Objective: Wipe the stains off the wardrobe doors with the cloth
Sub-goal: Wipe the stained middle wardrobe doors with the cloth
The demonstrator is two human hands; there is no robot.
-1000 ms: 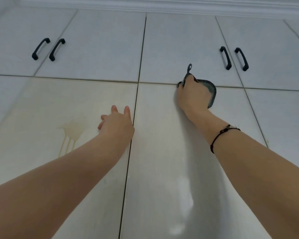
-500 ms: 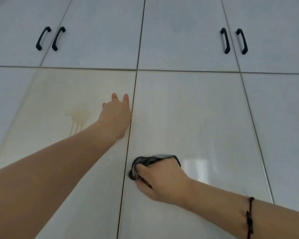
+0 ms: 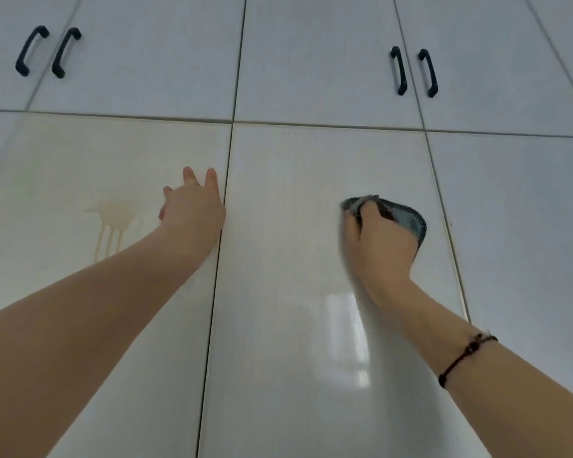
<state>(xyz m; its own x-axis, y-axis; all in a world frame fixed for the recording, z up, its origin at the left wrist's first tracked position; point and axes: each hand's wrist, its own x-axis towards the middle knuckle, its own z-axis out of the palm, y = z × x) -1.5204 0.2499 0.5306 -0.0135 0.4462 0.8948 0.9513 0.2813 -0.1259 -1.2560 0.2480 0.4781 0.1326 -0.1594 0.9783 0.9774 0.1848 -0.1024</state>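
Head view: cloth (image 3: 407,218) in right hand (image 3: 379,241).

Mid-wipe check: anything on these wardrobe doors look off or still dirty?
Yes. A yellowish-brown drip stain with runs trailing downward sits on the left door, beside the left hand. The right hand presses the cloth on the neighbouring door, away from it.

we see soft, even daylight on the pale doors (image 3: 311,226), with a bright window glare (image 3: 348,328) low on the middle one. the right hand (image 3: 377,239) is blurred at its left edge, and door seams splay outward toward the frame's edges.
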